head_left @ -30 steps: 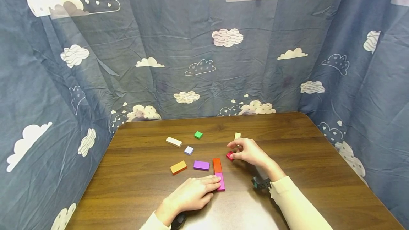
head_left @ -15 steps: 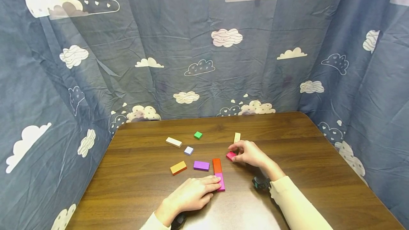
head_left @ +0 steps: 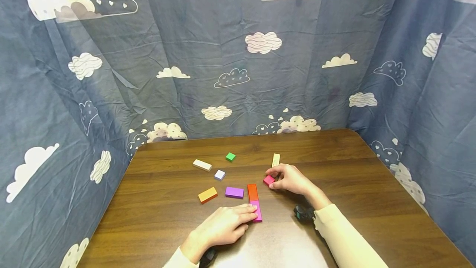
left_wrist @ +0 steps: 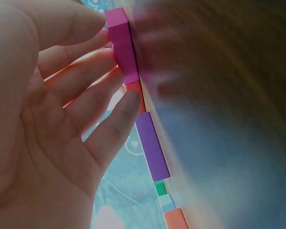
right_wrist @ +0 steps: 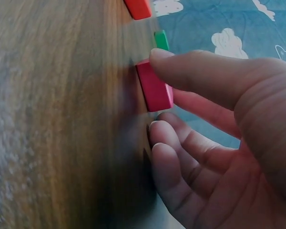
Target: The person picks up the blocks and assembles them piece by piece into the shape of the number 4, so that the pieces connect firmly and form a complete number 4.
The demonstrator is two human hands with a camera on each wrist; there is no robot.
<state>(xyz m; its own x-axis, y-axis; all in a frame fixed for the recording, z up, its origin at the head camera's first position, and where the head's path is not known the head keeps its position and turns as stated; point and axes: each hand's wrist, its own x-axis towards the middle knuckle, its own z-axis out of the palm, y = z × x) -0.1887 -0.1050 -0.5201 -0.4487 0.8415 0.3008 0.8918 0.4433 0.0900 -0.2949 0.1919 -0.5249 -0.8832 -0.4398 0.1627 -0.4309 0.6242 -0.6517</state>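
Left hand (head_left: pixel 222 225): straight fingers touch magenta block (left_wrist: pixel 124 50)
Right hand (head_left: pixel 291 178): fingers pinch crimson block (right_wrist: pixel 155 90), farther right

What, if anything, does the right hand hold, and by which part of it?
The right hand pinches the pinkish-red block between thumb and finger, apparently by opposite sides.

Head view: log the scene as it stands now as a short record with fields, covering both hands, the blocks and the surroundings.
Left hand: fingertips on magenta block
Right hand: thumb and fingers at crimson block
Joined end to end: magenta block, red block
Left of red block: purple block, orange block
Farther back: white block, pale blue block, green block, cream block
Surface: wood-grain table
Backdrop: blue cloud-print curtain
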